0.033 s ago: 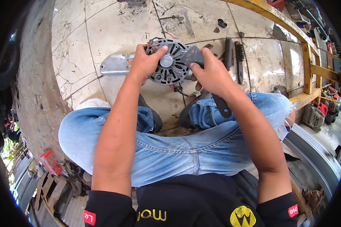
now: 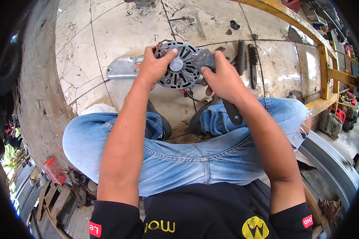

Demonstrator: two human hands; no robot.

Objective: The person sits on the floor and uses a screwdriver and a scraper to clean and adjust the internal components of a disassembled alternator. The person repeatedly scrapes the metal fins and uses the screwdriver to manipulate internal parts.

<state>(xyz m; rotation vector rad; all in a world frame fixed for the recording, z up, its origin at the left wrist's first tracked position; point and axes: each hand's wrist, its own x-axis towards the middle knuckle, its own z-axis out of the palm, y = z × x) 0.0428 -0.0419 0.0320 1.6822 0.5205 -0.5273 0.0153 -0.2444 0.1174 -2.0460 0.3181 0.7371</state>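
Observation:
A round grey metal alternator point(image 2: 176, 64), with radial slots and a plain centre cap, is held up over the floor between my hands. My left hand point(image 2: 153, 65) grips its left side, thumb on the face and fingers out of sight behind. In my right hand point(image 2: 223, 75) is a flat scraper point(image 2: 203, 59). Its dark blade lies against the alternator's right edge. The scraper's black handle, with a hole at the end, points down toward my knees. Red and dark wires point(image 2: 191, 95) hang below the alternator. A silver metal piece point(image 2: 121, 67) shows behind my left hand.
Right of my hands, a wire brush point(image 2: 253, 65) and a dark bar point(image 2: 241, 57) lie on the stained tile floor point(image 2: 119, 32). Small black parts point(image 2: 234, 24) and a bolt point(image 2: 180, 18) lie farther off. A yellow metal frame point(image 2: 325, 75) stands at the right.

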